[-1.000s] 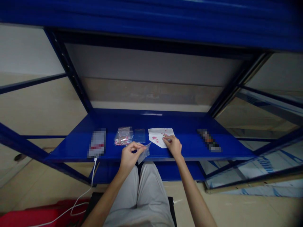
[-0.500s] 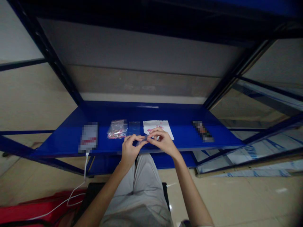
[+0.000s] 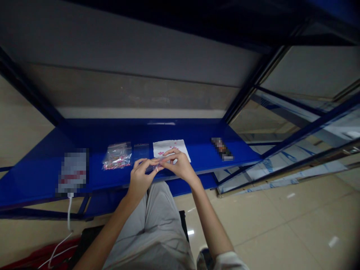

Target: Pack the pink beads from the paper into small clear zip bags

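My left hand [image 3: 141, 177] and my right hand [image 3: 179, 165] meet above the front edge of the blue shelf. Between their fingertips they pinch a small clear plastic bag [image 3: 157, 168]; what it contains, if anything, is too small to make out. Just beyond the right hand lies a white sheet of paper [image 3: 182, 147] with several small pink pieces [image 3: 173, 147] on it. Left of the paper, a flat clear zip bag [image 3: 141, 150] rests on the shelf. Farther left is a larger clear bag [image 3: 117, 155] with many small pink and red pieces inside.
The blue shelf [image 3: 194, 129] has uprights at both sides. A blurred, phone-like device [image 3: 73, 170] with a white cable [image 3: 69, 213] is at the left. Toward the right end lies a dark, blurred oblong object [image 3: 222, 149]. Wrapped panels [image 3: 270, 167] stand beyond the right upright.
The view has turned to the right, so the shelf and its things appear farther left. Both hands still pinch the small bag close together, with slight finger movement.
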The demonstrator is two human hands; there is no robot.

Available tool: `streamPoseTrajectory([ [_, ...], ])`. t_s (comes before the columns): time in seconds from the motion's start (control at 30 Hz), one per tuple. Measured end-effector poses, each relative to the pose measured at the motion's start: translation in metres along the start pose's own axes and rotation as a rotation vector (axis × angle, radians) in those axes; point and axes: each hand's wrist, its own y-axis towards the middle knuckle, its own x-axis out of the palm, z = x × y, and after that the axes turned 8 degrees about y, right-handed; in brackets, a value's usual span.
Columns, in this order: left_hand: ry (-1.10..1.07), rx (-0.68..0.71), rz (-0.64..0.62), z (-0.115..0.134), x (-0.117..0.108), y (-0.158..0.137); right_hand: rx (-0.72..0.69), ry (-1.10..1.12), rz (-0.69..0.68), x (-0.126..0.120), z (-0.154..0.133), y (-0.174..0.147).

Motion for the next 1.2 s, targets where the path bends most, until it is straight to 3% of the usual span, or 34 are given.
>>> streamPoseTrajectory([
  [0.17,-0.056,0.007,-0.039,0.001,0.001,0.004,-0.017,-0.048,-0.052,0.002,-0.011,0.001],
  [0.33,-0.138,-0.117,-0.032,-0.004,0.001,0.007,-0.074,0.065,-0.163,-0.014,-0.015,-0.002],
  [0.43,-0.288,-0.270,-0.033,-0.012,-0.003,0.009,0.007,0.037,-0.012,-0.052,0.004,-0.010],
  [0.57,-0.554,-0.506,0.007,-0.023,-0.007,0.014,0.096,-0.283,0.475,-0.110,0.048,-0.025],
  [0.63,-0.655,-0.632,0.042,-0.027,-0.005,0.016,0.118,-0.359,0.498,-0.119,0.064,-0.028],
  [0.73,-0.766,-0.754,0.054,-0.026,0.001,0.018,0.088,-0.365,0.335,-0.098,0.071,-0.021],
  [0.9,-0.904,-0.769,0.032,-0.014,0.006,0.021,0.053,-0.368,0.052,-0.028,0.061,0.000],
  [1.03,-0.977,-0.783,0.053,-0.009,0.003,0.024,0.072,-0.394,0.084,0.001,0.063,0.009],
  [1.2,-0.980,-0.794,0.031,-0.010,-0.003,0.022,0.118,-0.393,0.144,0.010,0.073,0.011],
])
